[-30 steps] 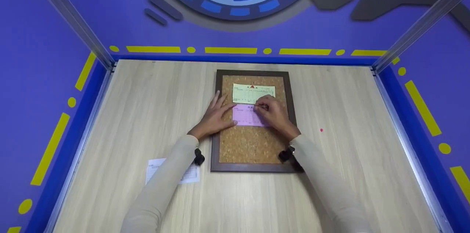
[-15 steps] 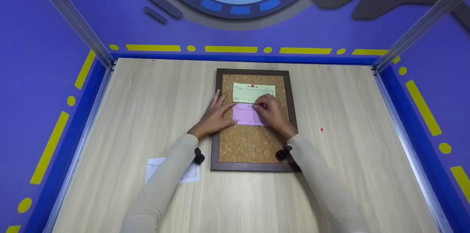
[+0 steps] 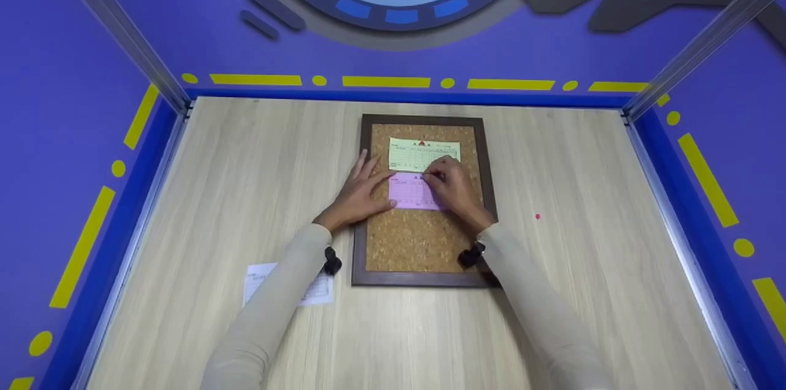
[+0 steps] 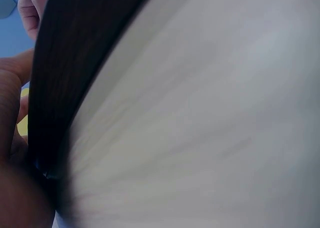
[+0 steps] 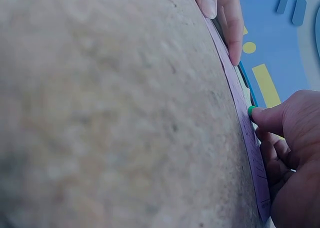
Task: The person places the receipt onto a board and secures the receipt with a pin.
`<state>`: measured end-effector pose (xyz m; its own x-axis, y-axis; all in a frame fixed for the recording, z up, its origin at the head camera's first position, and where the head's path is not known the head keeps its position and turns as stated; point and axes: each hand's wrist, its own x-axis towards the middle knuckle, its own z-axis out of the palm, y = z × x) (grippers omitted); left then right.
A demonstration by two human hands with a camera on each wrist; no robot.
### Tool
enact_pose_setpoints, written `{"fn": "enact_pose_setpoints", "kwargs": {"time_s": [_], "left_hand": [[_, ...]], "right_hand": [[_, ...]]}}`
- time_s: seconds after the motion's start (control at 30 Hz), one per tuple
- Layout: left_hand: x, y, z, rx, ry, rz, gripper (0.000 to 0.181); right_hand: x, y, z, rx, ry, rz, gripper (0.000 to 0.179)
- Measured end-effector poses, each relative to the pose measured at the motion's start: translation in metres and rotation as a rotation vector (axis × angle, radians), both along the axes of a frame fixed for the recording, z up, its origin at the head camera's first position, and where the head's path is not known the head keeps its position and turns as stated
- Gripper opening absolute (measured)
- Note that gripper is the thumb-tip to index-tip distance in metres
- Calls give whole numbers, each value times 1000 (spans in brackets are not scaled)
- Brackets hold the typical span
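A cork board (image 3: pixel 405 242) in a dark frame lies on the table. On it a pale green slip (image 3: pixel 405 156) bears a red thumbtack (image 3: pixel 422 143) at its top edge. Directly below lies a pink slip (image 3: pixel 405 193). My left hand (image 3: pixel 356 193) rests over the board's left edge, spread fingers touching the pink slip's left side. At that slip's top edge, my right hand (image 3: pixel 454 187) pinches a green thumbtack (image 5: pixel 251 111), best seen in the right wrist view. Its point is hidden. The left wrist view shows mostly the dark frame (image 4: pixel 75 63) and blurred table.
A white printed slip (image 3: pixel 316 290) lies on the table at the lower left, partly under the left forearm. One small red thumbtack (image 3: pixel 538 216) sits on the wood right of the board. Blue panels (image 3: pixel 393 58) enclose the table's back and sides.
My right hand has shifted slightly left along the pink slip's top edge. The left hand holds its place, and both slips stay where they were.
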<state>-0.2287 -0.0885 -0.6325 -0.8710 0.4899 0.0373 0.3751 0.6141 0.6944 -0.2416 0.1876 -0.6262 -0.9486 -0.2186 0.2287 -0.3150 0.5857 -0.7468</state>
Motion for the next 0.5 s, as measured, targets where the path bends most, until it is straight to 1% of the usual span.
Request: {"fn": "enact_pose_setpoints", "kwargs": {"time_s": [0.17, 0.37, 0.5], "left_hand": [[0, 0, 0, 0, 5, 0, 72], [-1, 0, -1, -3, 1, 3, 72], [-2, 0, -3, -6, -9, 2, 73]], "right_hand": [[0, -1, 1, -7, -15, -10, 7], [-1, -4, 5, 28, -1, -16, 6], [-3, -6, 9, 45, -31, -34, 8]]}}
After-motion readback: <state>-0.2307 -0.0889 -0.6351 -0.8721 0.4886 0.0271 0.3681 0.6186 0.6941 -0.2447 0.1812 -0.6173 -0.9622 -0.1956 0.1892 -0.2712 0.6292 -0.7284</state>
